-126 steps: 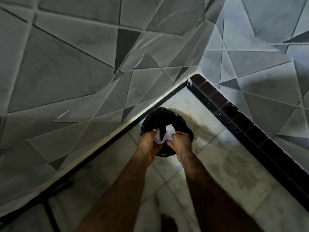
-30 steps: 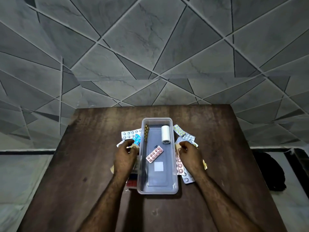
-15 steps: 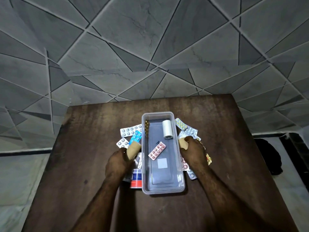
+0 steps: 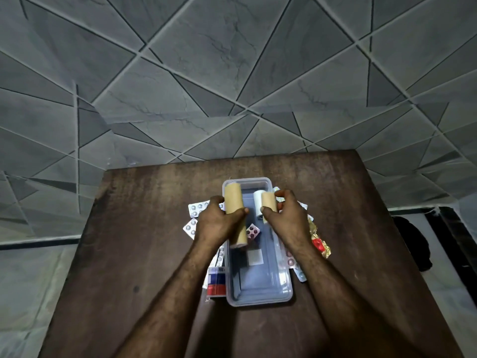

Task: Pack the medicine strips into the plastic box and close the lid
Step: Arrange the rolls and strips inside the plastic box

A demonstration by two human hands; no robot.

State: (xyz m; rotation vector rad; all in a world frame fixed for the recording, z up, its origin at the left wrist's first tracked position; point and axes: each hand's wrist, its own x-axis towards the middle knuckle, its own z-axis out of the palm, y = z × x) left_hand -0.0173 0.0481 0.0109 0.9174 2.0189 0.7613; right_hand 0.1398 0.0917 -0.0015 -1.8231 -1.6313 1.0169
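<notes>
A clear plastic box (image 4: 260, 293) stands open on the brown table (image 4: 129, 254). Above the box my left hand (image 4: 216, 226) grips a long tan roll (image 4: 233, 202), held upright. My right hand (image 4: 286, 218) pinches a shorter tan roll (image 4: 269, 201) between thumb and fingers. Inside the box lie a white roll (image 4: 257, 200) at the far end and a pink medicine strip (image 4: 253, 231). More medicine strips (image 4: 197, 208) lie spread on the table on both sides of the box, partly hidden by my hands.
A red and gold foil strip (image 4: 320, 244) lies right of the box and a red, white and blue pack (image 4: 216, 281) lies at its left. A grey tiled wall rises behind the table. A black bag (image 4: 413, 244) sits on the floor at the right.
Both hands have lifted off the table from the sides of the box, each raising a tan roll above it. Four seconds ago the hands were at a black bag on the floor.
</notes>
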